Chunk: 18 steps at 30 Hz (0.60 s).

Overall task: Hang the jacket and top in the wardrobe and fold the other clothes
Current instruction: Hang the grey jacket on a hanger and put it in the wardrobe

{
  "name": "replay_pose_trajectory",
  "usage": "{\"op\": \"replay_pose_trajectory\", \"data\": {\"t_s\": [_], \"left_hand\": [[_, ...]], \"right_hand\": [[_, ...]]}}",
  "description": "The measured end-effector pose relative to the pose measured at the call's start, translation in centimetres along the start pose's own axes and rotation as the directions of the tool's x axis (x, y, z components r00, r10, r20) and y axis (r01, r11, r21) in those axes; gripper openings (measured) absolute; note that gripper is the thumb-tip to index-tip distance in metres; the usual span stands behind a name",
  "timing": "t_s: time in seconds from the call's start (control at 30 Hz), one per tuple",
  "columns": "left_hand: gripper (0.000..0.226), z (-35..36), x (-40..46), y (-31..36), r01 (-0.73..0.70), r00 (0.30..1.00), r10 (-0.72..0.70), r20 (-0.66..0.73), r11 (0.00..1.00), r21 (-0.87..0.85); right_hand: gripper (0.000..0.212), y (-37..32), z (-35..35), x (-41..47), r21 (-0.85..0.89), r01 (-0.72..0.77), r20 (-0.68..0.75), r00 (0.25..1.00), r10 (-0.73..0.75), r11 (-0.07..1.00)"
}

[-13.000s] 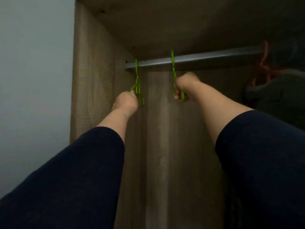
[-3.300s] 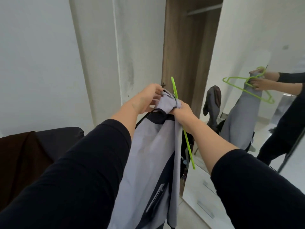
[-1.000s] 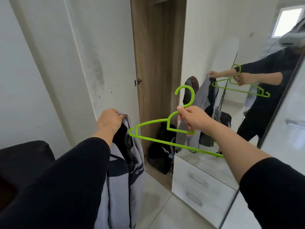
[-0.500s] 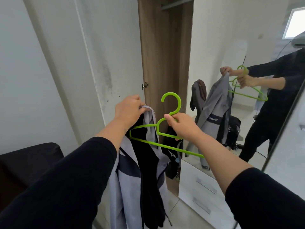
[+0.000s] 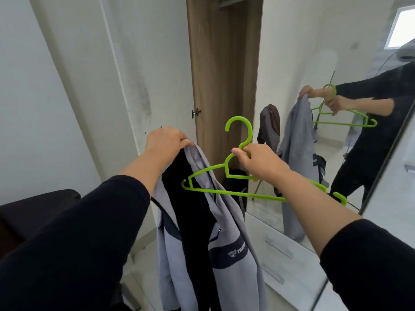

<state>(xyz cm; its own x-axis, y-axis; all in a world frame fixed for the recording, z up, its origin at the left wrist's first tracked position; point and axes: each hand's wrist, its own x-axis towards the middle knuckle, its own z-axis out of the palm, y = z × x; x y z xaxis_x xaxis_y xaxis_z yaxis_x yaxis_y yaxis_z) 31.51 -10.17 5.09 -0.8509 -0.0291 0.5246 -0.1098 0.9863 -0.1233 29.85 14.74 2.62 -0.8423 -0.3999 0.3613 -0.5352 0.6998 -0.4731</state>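
Your left hand (image 5: pixel 165 143) was clamped on the collar of the grey jacket (image 5: pixel 226 239), which hung open below it with its black lining showing. Your right hand (image 5: pixel 261 162), at 3 o'clock from the left, was closed on the neck of the green hanger (image 5: pixel 226 191), hook upright. The hanger's left arm lay across the jacket's front panel. The open wardrobe (image 5: pixel 215 63) stood at 12 o'clock, its mirrored door (image 5: pixel 336 52) at 2 o'clock.
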Motion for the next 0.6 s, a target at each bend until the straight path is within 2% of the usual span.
{"op": "replay_pose_trajectory", "data": {"t_s": [0.17,0.27,0.37,0.5,0.6], "left_hand": [[0.036,-0.4,0.2,0.8,-0.023,1.0,0.022,-0.011,0.998,-0.06],[0.029,-0.7,0.3,2.3,-0.025,1.0,0.024,-0.008,0.988,-0.155],[0.027,-1.0,0.3,3.6,-0.055,0.998,0.05,-0.027,0.973,-0.226],[0.031,-1.7,0.5,3.2,-0.104,0.994,0.098,-0.054,0.985,-0.138],[0.03,-1.9,0.4,2.9,-0.09,0.996,0.085,-0.042,0.983,-0.161]], "right_hand": [[0.046,-0.7,0.2,-0.2,-0.047,0.031,-0.029,0.999,-0.032,0.998],[0.046,-1.5,0.6,-0.1,0.026,0.05,-0.037,0.998,-0.049,0.998],[0.047,-1.5,1.4,0.0,0.095,0.028,0.037,0.999,-0.031,0.995],[0.049,-0.8,1.8,-0.1,0.094,-0.025,0.143,0.99,0.011,0.995],[0.052,-1.3,2.0,0.1,0.145,-0.005,0.126,0.992,-0.013,0.989]]}}
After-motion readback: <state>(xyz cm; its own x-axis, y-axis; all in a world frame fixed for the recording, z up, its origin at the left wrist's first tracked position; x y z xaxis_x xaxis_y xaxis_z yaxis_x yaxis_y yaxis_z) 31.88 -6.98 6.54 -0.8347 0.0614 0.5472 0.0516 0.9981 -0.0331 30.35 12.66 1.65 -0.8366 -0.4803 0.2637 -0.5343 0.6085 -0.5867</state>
